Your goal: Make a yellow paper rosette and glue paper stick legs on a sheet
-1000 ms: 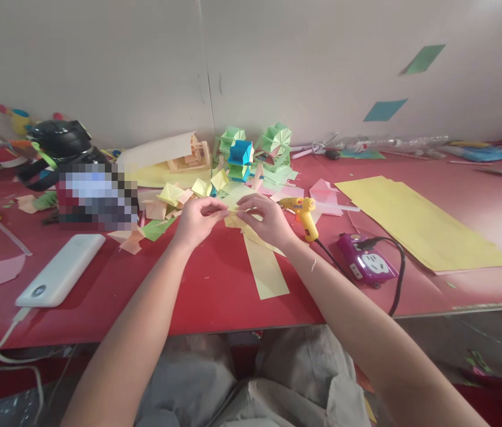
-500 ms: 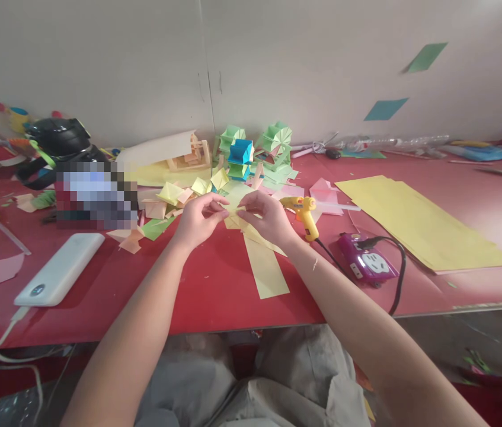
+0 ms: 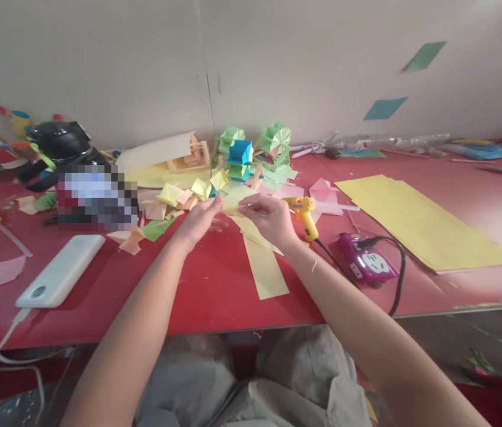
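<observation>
Left hand (image 3: 200,218) now opened flat, right hand (image 3: 268,219) seemingly pinching thin yellow paper strip (image 3: 238,208)

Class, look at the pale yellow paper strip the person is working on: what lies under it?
Under the yellow paper strip shows the red table; its near end lies flat there. The far end is covered by the right hand and left hand, so anything beneath there is hidden.

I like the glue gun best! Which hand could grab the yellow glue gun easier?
Probably the right hand. It sits just beside the yellow glue gun, though it is pinching the yellow paper strip. The left hand is farther away, on the other side of that strip.
</observation>
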The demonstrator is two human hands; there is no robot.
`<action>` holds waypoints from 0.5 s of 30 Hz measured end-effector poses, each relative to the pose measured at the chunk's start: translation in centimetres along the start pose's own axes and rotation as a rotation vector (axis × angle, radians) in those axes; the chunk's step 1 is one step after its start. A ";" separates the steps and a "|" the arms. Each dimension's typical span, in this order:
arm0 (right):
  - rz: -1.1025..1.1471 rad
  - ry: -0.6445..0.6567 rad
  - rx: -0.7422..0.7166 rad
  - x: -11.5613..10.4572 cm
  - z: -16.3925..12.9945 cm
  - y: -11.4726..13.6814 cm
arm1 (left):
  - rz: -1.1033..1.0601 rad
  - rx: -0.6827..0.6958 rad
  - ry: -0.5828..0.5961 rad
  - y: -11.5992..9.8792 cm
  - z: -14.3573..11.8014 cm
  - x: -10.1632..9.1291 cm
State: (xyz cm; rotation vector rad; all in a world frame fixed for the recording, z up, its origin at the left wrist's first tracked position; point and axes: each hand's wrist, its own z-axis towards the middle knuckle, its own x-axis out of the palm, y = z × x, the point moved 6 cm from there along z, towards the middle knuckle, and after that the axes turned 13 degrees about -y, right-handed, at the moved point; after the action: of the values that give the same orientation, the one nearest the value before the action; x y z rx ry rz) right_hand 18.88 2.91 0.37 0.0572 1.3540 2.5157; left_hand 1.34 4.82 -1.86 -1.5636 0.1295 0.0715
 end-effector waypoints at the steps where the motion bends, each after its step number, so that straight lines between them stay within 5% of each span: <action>1: 0.009 0.006 -0.019 0.1 -0.1 0.2 | -0.059 -0.073 0.042 0.3 -0.1 0.3; 4: 0.014 0.064 -0.068 0.6 -0.5 0.7 | -0.189 -0.109 0.114 0.4 -0.2 0.8; 8: 0.038 0.157 -0.067 1.2 -0.9 0.8 | -0.240 -0.036 -0.014 0.4 0.3 0.1; 11: 0.084 0.125 -0.006 1.1 -0.7 0.3 | -0.185 0.045 -0.083 0.1 0.4 -0.2; 15: 0.069 0.066 0.073 0.7 -0.2 -0.8 | -0.080 0.185 -0.024 -0.6 -0.2 0.6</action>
State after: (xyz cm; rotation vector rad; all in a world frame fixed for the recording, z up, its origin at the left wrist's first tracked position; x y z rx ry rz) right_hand 18.36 3.32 -0.53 0.0361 1.4945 2.5445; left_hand 2.02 4.56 -1.30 -1.3813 0.0533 0.0148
